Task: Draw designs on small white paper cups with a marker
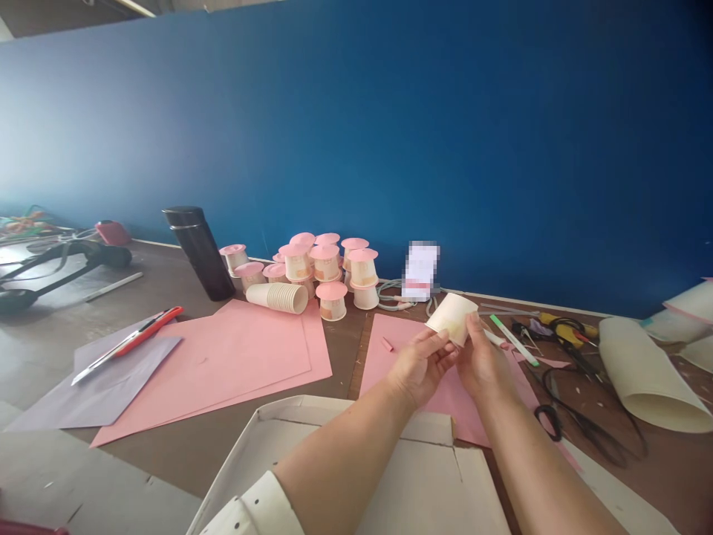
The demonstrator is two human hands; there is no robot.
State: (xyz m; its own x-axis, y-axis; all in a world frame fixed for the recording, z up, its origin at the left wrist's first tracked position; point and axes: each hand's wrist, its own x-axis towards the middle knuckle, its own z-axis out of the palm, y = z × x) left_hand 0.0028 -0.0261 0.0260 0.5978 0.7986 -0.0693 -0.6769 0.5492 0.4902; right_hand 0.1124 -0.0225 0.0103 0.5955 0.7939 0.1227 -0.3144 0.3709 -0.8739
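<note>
Both my hands hold one white paper cup [452,316] tipped on its side above a pink paper sheet [390,364]. My left hand [422,362] pinches the cup's lower rim with its fingers closed on it. My right hand [483,355] grips the cup from the right, thumb up against its side. Behind, a cluster of paper cups with pink round lids [326,267] stands on the table, and a stack of plain cups [277,297] lies on its side beside them.
A black flask [199,253] stands at the back left. Large pink sheets [223,364] and a red-handled cutter [128,343] lie left. Black scissors [579,416], pens, a green marker [513,339] and rolled paper [646,371] lie right. A flat cardboard box [423,475] is under my arms.
</note>
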